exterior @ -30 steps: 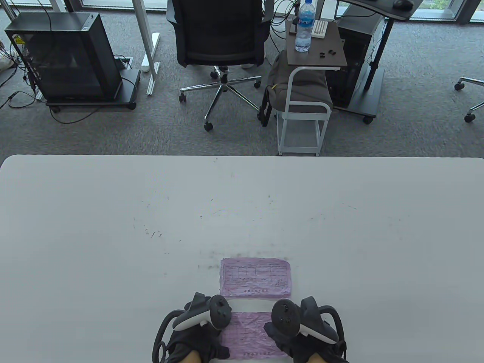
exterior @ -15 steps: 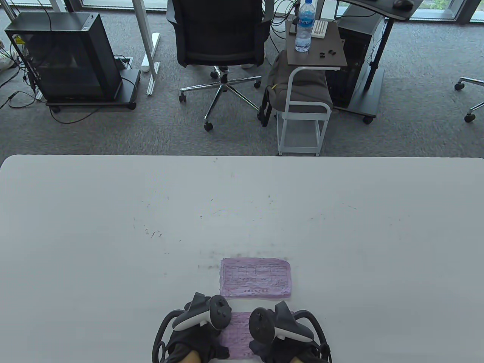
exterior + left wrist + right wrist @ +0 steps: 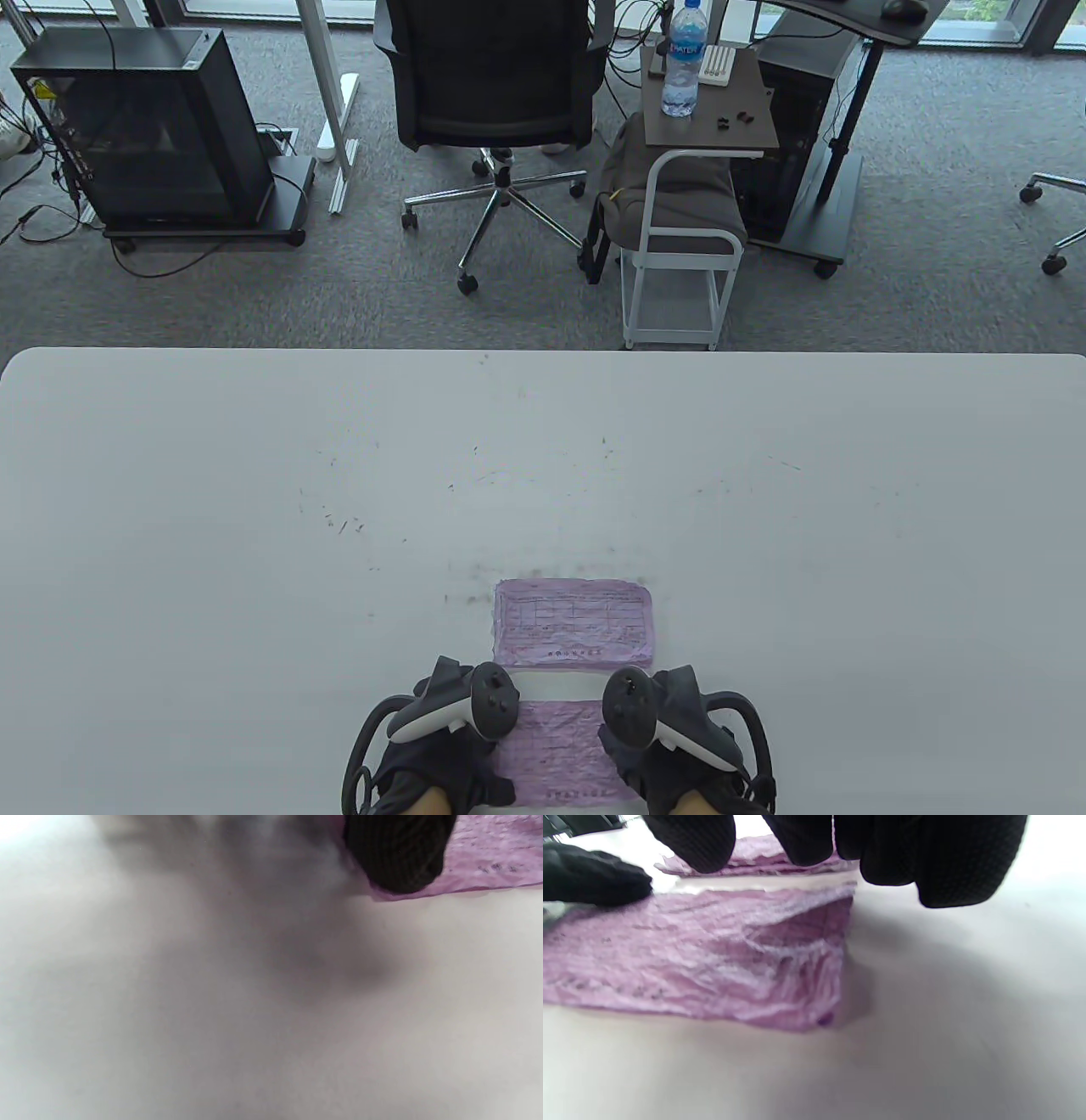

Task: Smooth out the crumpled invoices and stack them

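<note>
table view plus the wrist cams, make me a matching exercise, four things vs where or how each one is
Things:
1. near invoice
2. far invoice
3. left hand
4. water bottle

States:
a. on the small side table past the table
b. crinkled, lying between both hands
c. fingertip pressing the paper's left edge
d. lying flat, nobody touching it

Pairs: 1-b, 2-d, 3-c, 4-a

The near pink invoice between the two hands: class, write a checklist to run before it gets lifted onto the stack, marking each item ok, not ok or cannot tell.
1. Near invoice flat: not ok; its right end is lifted and creased in the right wrist view.
2. Left hand pressing its left edge: ok.
3. Right hand touching paper: cannot tell.
4. Stack lying flat, apart from the near sheet: ok.
5. Table around stack unobstructed: ok.
</note>
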The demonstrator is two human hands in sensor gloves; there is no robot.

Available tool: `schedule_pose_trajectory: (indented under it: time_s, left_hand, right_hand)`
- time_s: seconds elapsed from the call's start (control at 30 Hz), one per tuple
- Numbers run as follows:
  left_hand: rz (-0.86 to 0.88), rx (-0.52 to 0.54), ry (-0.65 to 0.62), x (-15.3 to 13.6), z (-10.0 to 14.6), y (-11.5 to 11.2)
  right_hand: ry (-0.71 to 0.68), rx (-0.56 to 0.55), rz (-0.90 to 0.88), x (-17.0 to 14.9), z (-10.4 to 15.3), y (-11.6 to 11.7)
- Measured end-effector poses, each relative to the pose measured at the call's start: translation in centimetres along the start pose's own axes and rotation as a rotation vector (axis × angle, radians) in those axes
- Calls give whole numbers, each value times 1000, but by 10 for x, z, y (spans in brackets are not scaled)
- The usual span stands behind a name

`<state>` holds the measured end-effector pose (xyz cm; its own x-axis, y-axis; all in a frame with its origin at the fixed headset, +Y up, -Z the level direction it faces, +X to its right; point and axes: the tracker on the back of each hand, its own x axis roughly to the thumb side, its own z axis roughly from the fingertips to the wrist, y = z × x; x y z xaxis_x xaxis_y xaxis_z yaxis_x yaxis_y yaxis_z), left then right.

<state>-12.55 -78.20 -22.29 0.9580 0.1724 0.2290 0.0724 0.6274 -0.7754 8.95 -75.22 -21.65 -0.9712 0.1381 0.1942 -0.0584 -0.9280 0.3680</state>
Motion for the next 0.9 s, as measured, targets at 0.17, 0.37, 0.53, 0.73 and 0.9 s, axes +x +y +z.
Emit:
schedule_pose_trajectory:
  time_s: [0.17, 0.37, 0.53, 0.73, 0.9]
  left_hand:
    - [-1, -2, -4, -1, 0, 0]
    - [-4, -2, -5, -1, 0, 0]
    - [-5, 0, -6, -1, 0, 0]
    - [-5, 1, -7, -1, 0, 0]
    - [-5, 1, -7, -1, 0, 0]
  right_hand:
    - [36, 50, 5, -3, -5, 6]
    - [38, 37, -26, -16, -10, 14]
    - [33, 5, -98, -20, -12, 17]
    - [25, 17, -116, -19, -12, 17]
    - [5, -32, -53, -15, -11, 14]
